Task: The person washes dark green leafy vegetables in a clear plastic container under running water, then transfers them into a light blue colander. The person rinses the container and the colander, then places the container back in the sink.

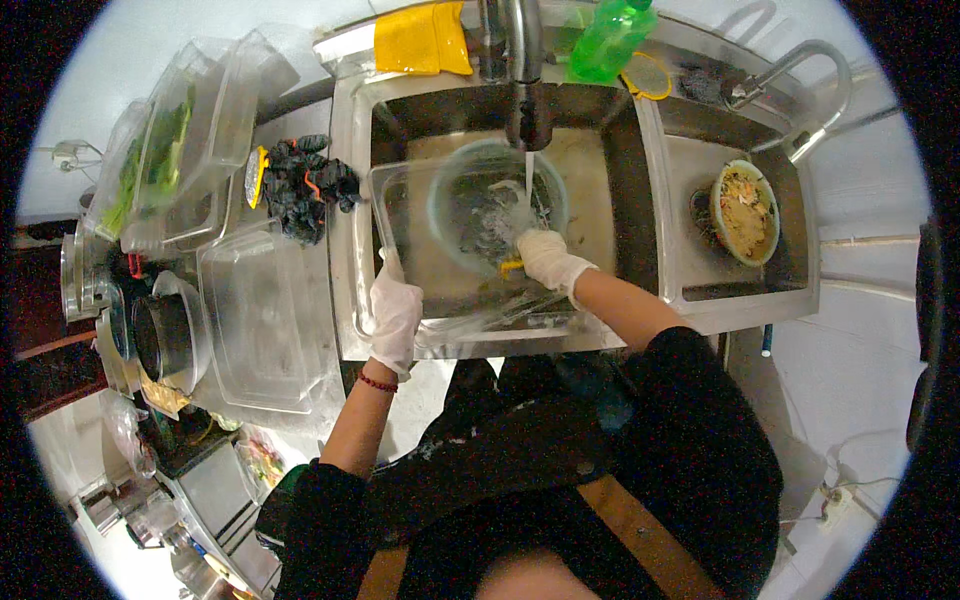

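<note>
Over the large stainless steel sink, my gloved left hand grips the near left edge of a clear plastic container. My gloved right hand is at the container's inner side under the running faucet, closed on a small yellow item, perhaps a sponge or scrubber, mostly hidden by the fingers. Water falls from the spout just above the right hand. Beneath the see-through container, a round pale bowl shows in the sink.
To the left are stacked clear containers, one holding leafy greens, a clear lid or tub and black gloves. Behind stand a yellow cloth and a green bottle. A strainer bowl of food scraps sits in the right basin.
</note>
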The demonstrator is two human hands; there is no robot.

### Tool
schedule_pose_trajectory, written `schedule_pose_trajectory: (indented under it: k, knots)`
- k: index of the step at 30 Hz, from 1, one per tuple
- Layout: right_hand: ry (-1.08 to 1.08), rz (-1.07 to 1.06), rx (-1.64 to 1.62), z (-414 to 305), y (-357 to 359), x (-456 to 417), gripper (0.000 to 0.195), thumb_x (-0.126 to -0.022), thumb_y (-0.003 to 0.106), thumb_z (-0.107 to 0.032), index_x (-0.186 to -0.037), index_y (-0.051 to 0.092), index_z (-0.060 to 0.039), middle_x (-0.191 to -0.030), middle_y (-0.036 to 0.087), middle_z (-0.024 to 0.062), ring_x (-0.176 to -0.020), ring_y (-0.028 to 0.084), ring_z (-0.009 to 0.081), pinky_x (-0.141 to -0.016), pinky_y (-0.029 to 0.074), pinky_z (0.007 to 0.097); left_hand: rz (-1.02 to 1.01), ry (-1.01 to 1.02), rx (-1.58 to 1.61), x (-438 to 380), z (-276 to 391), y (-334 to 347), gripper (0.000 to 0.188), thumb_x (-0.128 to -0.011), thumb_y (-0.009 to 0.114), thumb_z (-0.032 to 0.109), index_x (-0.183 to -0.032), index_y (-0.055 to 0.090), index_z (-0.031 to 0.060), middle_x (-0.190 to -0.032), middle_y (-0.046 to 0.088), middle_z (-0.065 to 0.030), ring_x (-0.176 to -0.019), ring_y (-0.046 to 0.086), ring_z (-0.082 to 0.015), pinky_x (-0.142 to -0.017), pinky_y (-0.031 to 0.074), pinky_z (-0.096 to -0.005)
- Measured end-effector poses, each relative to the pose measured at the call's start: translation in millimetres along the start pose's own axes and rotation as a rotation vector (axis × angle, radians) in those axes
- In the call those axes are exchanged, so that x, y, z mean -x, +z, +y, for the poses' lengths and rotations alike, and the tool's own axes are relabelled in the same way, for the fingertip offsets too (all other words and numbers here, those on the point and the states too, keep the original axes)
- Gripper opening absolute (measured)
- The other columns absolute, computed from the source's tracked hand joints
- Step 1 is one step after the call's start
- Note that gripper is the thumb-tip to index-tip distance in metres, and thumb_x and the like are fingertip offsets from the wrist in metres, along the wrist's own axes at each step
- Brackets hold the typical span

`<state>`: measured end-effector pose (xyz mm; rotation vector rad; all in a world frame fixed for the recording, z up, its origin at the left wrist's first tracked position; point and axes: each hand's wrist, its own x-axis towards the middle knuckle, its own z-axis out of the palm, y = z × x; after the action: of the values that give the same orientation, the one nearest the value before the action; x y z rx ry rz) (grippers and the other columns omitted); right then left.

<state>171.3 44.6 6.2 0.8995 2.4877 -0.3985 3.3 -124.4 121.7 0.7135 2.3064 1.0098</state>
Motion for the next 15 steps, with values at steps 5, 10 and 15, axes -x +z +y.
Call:
schedule_pose_trajectory:
  k: [5, 10, 15]
  knots:
    - [0.473, 0.400, -0.273, -4.0, -9.5, -48.9, 0.009, -0.075, 0.057, -0.009, -0.084, 0.060, -0.0060, -0.079, 0.060, 0.0086, -0.069, 0.063, 0.0249, -0.054, 0.052, 0.0343, -0.066, -0.064, -0.094, -3.3, 13.9, -1.1, 0.036, -0.066, 0.051, 0.000, -0.102, 0.054, -0.0003, -0.075, 0.060, -0.0135, -0.069, 0.058, -0.0276, -0.062, 0.045, -0.0325]
    - [-0.045, 0.074, -0.442, -45.1, -14.8, -2.1, 0.021, -0.074, 0.054, -0.014, -0.091, 0.057, -0.0025, -0.090, 0.060, 0.0188, -0.083, 0.060, 0.0327, -0.067, 0.050, 0.0390, -0.016, -0.140, -0.189, -12.3, 3.8, -1.3, 0.037, -0.066, 0.051, 0.000, -0.102, 0.053, -0.0056, -0.067, 0.056, -0.0107, -0.063, 0.057, -0.0220, -0.054, 0.043, -0.0300]
    - [-0.351, -0.133, -0.355, -49.0, -49.5, 9.8, 0.027, -0.070, 0.054, -0.018, -0.093, 0.062, -0.0049, -0.092, 0.062, 0.0169, -0.083, 0.061, 0.0307, -0.069, 0.050, 0.0405, -0.077, -0.220, -0.481, -19.4, 6.7, -7.0, 0.039, -0.074, 0.054, 0.008, -0.110, 0.050, -0.0047, -0.076, 0.059, -0.0095, -0.075, 0.058, -0.0181, -0.063, 0.045, -0.0251]
